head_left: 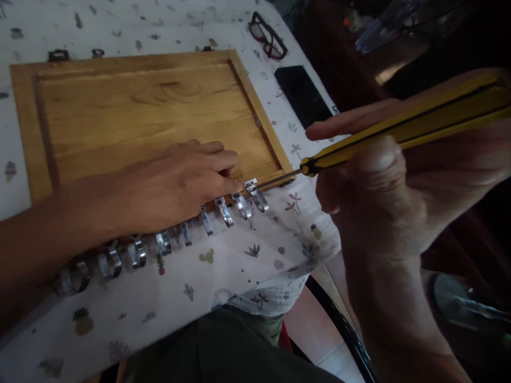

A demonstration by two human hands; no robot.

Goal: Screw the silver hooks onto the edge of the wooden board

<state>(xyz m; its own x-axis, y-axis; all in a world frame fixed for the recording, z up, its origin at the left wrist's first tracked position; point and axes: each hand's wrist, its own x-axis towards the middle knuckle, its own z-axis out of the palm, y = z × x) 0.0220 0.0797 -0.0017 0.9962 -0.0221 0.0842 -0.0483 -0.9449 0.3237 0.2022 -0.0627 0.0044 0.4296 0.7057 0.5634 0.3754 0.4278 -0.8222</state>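
Golden varnished wood filled the view toward 11 o'clock: a framed cabinet door (131, 106) lay flat on the cloth-covered tabletop (120, 26). Along its near edge ran a row of nine or so chrome hooks (206, 222), stretching from about 8 o'clock toward the centre. They looked already set in line, though I could not tell how many were fixed down. The end hook (257, 196) stood at the row's right end, with the tip of a yellow-and-black screwdriver (403, 125) just beside it.

The left hand (167, 191) lay on the door, its fingers (219, 159) slightly apart and pressing flat near the hooks. The right hand (383, 197) came in from about 3 o'clock, its fingers (343, 121) clamped around the screwdriver's handle, with one stretched along it.

Dark-framed glasses (268, 36) sat on the tabletop at about 1 o'clock, with a black phone (303, 96) just below them. Neither was in the hands' way. The left forearm (32, 244) crossed above the hooks at the left end of the row, partly blocking them from view.
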